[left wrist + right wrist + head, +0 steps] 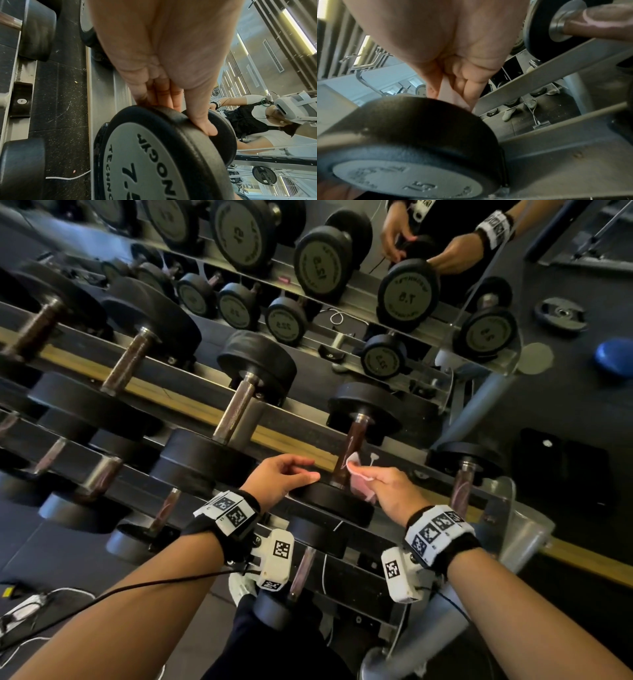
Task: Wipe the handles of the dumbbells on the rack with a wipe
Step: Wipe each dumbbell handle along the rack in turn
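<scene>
The wipe (356, 470) is pinched in the curled fingers of the right hand (394, 489) and is laid against the lower part of the brown handle (351, 450) of the 7.5 dumbbell (337, 503), which sits on the rack (191, 405). The left hand (279, 477) is kept flat on the near head of that dumbbell, fingers straight and thumb along the rim, holding nothing; it appears to be there to steady the weight.

The step in hand is judged to be the wiping of this one handle. A stroke along the handle toward its far head is called for next, with some turning of the wipe so the hidden side is reached; whether that side has been cleaned cannot be told.

Room is tight: the handle is bounded by a black head at each end and by the rack rail beneath. To the right of this dumbbell a further handle (464, 486) stands close by, and others lie to its left.
</scene>
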Demonstrator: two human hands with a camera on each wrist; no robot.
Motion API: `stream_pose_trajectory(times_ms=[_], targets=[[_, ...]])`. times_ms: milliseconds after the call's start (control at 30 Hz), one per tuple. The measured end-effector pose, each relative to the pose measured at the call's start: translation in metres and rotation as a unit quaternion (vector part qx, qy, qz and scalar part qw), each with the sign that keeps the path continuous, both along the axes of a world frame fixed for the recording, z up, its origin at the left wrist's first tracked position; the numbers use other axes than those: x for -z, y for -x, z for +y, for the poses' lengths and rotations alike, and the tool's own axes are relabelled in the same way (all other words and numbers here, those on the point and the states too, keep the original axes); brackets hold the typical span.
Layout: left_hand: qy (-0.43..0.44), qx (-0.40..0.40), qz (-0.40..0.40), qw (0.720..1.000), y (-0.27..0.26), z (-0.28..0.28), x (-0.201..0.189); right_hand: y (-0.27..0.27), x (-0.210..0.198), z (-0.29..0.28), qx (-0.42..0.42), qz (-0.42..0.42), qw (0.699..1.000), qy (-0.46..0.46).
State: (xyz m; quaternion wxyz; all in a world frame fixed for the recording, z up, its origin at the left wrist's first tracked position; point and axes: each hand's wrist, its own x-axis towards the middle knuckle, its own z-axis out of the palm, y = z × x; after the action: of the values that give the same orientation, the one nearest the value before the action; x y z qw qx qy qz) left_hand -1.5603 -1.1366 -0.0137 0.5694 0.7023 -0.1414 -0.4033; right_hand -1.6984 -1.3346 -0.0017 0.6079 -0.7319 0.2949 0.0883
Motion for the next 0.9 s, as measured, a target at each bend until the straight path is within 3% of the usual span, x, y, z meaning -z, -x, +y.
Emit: stream_pose_trajectory(times_ms=[67, 233, 333, 500, 633, 800, 900], targets=[[-0.003, 0.004, -0.001, 1.000, -0.001, 0.000, 0.001, -0.002, -0.004, -0.009, 0.002, -0.020, 1.000, -0.016], [-0.011, 0.004, -0.010, 1.000, 0.000, 0.001, 0.001, -0.018, -0.014, -0.026, 0.173, -0.101, 0.979, 0.028], [-0.016, 0.000, -0.009, 1.000, 0.000, 0.002, 0.000, -0.026, -0.005, -0.009, 0.111, -0.071, 0.990, 0.043], [-0.030, 0.010, -0.012, 0.999, 0.000, 0.002, -0.005, -0.017, 0.004, 0.015, 0.080, -0.033, 0.991, 0.104], [-0.037, 0.013, -0.008, 0.999, 0.001, 0.001, -0.008, 0.006, 0.003, 0.023, 0.038, -0.015, 0.998, 0.057], [-0.041, 0.014, -0.005, 0.999, 0.001, -0.001, -0.010, 0.004, -0.012, 0.006, -0.028, 0.000, 0.998, 0.058], [-0.041, 0.012, 0.000, 0.999, 0.001, 0.000, -0.011, -0.001, -0.022, -0.010, 0.002, -0.031, 0.998, 0.063]])
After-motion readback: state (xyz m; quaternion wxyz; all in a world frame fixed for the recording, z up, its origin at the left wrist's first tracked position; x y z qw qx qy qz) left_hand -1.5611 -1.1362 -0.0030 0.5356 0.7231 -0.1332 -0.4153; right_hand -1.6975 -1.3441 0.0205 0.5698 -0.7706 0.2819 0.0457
